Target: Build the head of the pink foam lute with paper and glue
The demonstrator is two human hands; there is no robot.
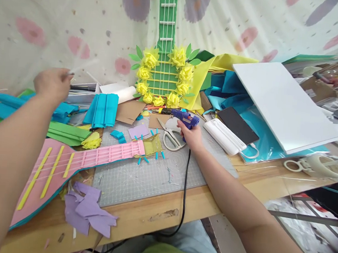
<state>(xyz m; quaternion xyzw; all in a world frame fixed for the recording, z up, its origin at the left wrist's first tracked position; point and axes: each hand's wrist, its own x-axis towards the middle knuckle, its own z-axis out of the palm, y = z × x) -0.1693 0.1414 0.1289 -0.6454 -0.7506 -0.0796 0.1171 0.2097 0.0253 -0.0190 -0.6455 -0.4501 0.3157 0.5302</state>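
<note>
My right hand (192,136) is wrapped round a blue hot glue gun (187,119) above the cutting mat, its black cord running down over the table edge. Raised at the far left, my left hand (52,84) pinches a pale translucent stick (86,66), blurred, perhaps a glue stick. A pink paper guitar (105,154) with white strings, yellow strips and blue pegs lies across the grey cutting mat (141,179), its body partly hidden behind my left forearm. Scissors (172,140) with white handles rest just left of the glue gun.
A green guitar piece (162,77) ringed with yellow paper flowers stands against the curtain. Blue crepe paper (101,109) and purple scraps (90,210) lie on the left. To the right are a white device (223,135), a dark phone (238,125), a white board (287,104) and tape (329,166).
</note>
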